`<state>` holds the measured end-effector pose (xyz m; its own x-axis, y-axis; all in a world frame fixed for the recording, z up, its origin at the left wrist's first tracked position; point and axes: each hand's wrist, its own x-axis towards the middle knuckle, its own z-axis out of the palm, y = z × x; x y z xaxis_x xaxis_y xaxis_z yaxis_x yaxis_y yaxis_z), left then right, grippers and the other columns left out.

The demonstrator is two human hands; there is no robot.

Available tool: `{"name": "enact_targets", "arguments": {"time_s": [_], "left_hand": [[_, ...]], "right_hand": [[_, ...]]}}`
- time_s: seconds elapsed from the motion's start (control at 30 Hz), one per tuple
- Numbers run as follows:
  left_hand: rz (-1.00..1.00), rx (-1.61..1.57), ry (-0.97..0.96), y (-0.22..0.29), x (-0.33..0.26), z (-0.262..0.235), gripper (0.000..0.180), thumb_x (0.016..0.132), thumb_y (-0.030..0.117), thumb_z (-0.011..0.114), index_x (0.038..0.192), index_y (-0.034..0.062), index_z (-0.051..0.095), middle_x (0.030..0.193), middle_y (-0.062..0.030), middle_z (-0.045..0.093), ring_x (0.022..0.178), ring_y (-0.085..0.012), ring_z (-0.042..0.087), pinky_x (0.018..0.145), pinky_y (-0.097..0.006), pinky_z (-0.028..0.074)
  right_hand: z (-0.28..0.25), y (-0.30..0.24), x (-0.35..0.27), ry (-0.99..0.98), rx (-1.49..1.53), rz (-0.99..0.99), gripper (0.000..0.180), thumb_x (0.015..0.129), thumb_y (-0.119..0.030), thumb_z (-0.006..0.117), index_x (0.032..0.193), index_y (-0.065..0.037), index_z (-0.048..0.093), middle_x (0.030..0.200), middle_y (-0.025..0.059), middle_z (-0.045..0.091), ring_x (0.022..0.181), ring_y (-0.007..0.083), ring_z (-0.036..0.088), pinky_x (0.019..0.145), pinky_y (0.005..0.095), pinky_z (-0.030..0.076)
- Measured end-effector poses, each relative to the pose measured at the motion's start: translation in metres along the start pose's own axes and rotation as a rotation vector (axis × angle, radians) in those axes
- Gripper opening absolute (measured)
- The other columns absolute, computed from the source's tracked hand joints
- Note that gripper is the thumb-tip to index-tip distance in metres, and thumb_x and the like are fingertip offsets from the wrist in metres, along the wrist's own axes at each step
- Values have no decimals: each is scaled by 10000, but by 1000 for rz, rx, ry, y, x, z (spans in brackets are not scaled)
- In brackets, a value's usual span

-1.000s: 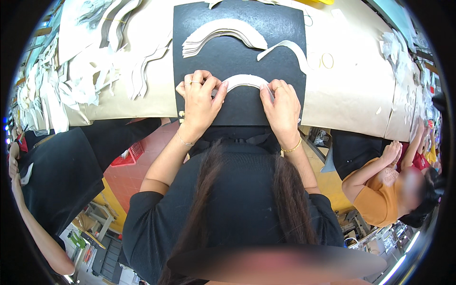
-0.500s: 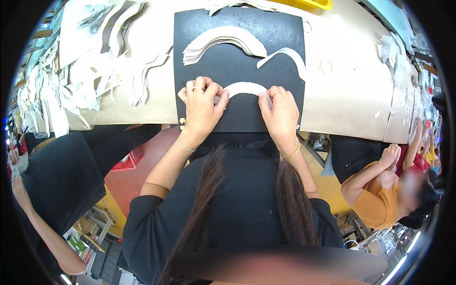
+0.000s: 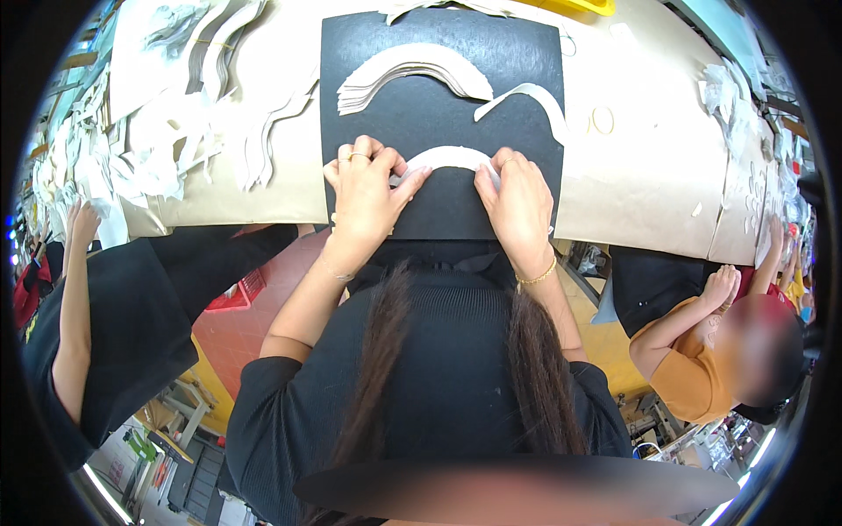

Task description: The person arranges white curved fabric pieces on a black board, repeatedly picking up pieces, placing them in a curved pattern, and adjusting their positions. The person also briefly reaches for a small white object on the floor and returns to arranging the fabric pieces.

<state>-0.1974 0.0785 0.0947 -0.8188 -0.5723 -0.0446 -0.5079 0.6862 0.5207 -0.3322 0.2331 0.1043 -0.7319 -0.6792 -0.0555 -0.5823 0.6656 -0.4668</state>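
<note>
Tan-topped table (image 3: 631, 193) stretches to either side of the black mat (image 3: 438, 206). Over the mat's near half, my left hand (image 3: 364, 197) and right hand (image 3: 519, 206) pinch opposite ends of the curved white strip (image 3: 453, 157). It looks light, bendable, easily creased; I'd judge its ends the surest hold.

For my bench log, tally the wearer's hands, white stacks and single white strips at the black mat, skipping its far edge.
Hands: 2 (left hand, right hand)
Stack of curved strips: 1
Single white strips: 2 (held strip between the hands, free strip right of the stack)
Total: 5
</note>
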Motion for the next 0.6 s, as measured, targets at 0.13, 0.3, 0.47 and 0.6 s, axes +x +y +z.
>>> {"name": "enact_targets", "arguments": {"time_s": [0.13, 0.3, 0.47, 0.6], "left_hand": [[-93, -62, -119, -4, -5, -16, 231, 850, 315, 764, 856, 86, 732, 952, -55, 527, 991, -244, 482, 917, -393, 303], [-113, -31, -148, -7, -2, -17, 219, 850, 305, 760, 854, 87, 740, 951, -52, 532, 987, -245, 483, 903, -392, 304], [-101, 43, -181, -3, -6, -18, 208, 840, 294, 759, 832, 93, 705, 953, -56, 548, 978, -254, 493, 878, -402, 314], [-40, 77, -82, 3, -7, -20, 227, 818, 253, 780, 930, 96, 660, 992, -65, 547, 980, -272, 504, 874, -417, 332]], "right_hand": [[-2, -1, -1, -63, 34, 106, 217, 882, -200, 703, 969, -43, 582, 839, 146, 652, 805, 327, 638, 731, 435, 505], [-7, 0, -2, -51, 139, 130, 245, 898, -208, 711, 1043, -37, 613, 857, 152, 664, 835, 315, 660, 748, 413, 517], [-24, 7, -17, -96, 259, 231, 258, 901, -194, 713, 1089, -30, 645, 844, 132, 670, 802, 287, 663, 734, 392, 513], [-27, 16, -23, -122, 327, 270, 228, 903, -154, 711, 1080, -23, 652, 825, 95, 676, 701, 208, 600, 661, 343, 472]]}}
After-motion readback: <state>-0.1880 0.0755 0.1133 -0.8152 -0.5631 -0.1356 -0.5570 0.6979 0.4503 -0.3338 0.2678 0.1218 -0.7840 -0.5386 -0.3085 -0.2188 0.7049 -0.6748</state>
